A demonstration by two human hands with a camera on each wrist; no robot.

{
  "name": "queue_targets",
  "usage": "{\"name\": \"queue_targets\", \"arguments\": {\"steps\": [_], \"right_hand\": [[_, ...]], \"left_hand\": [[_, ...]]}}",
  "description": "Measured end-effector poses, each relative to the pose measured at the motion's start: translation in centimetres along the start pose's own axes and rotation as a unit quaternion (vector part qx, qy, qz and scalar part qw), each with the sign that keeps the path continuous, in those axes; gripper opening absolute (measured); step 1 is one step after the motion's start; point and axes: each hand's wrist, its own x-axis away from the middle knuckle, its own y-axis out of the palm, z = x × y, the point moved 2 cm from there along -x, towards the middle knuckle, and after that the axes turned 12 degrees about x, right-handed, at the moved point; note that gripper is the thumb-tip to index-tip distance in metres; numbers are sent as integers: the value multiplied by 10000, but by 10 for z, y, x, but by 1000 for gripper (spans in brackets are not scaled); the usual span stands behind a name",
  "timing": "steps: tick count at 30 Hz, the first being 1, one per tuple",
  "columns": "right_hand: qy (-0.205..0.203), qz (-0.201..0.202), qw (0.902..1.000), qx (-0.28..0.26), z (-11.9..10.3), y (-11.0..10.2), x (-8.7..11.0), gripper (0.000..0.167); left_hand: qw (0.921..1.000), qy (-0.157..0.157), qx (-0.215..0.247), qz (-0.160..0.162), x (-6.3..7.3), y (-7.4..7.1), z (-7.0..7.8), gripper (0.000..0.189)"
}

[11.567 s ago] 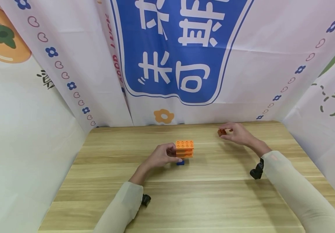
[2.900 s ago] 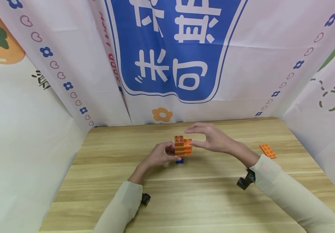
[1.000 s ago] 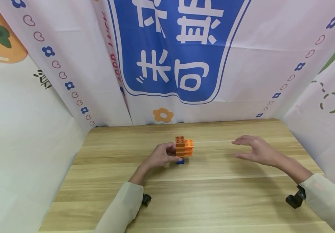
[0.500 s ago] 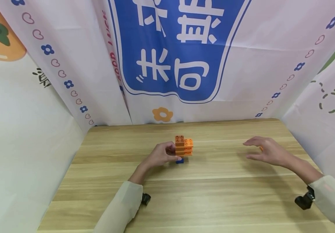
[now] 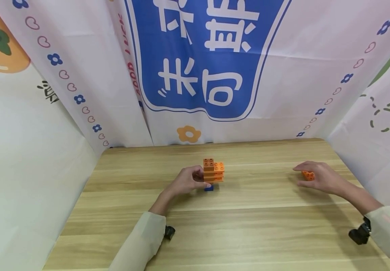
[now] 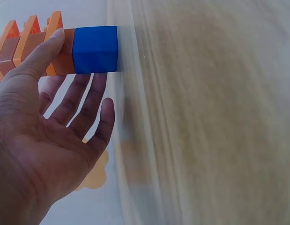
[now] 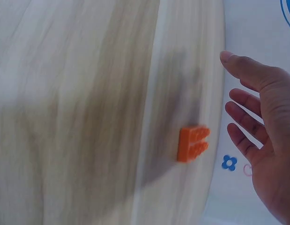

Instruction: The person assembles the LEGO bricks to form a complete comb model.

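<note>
My left hand (image 5: 185,182) grips a tower of toy building bricks (image 5: 209,173), thumb on the near side and fingers behind. In the left wrist view its base is a blue brick (image 6: 95,49), followed by brown bricks alternating with orange plates (image 6: 53,44) that jut out to one side. A brown brick (image 5: 208,164) with four studs tops the tower. Over at the right, my right hand (image 5: 325,180) hovers with thumb and fingers apart. Below it an orange studded plate (image 7: 194,143) lies on the table, partly covered by the hand in the head view.
The wooden table (image 5: 195,233) ends at a printed cloth (image 5: 283,94) hanging along the back, and more cloth rises at both sides. A black wrist camera (image 5: 359,234) is strapped at the right sleeve; another (image 5: 169,232) sits at the left one.
Earlier the right hand held a brown brick at the back; that brick now tops the tower. The right hand has since moved rightward to above the orange plate. The left hand has stayed put.
</note>
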Motion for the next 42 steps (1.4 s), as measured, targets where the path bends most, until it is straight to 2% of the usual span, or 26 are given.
{"name": "queue_targets", "arguments": {"steps": [6,16,32,42], "right_hand": [[39,31,9998,199,10,1,9,52],[71,41,9994,344,25,8,18,60],[771,-656,9947,152,36,6,28,63],[901,-862,9921,123,41,7,28,58]], "left_hand": [[10000,62,-3,-14,-1,0,-1,26],[10000,-33,-71,20,-1,0,-4,25],[10000,26,-71,33,-1,0,-2,26],[10000,57,-73,-5,-1,0,-1,26]]}}
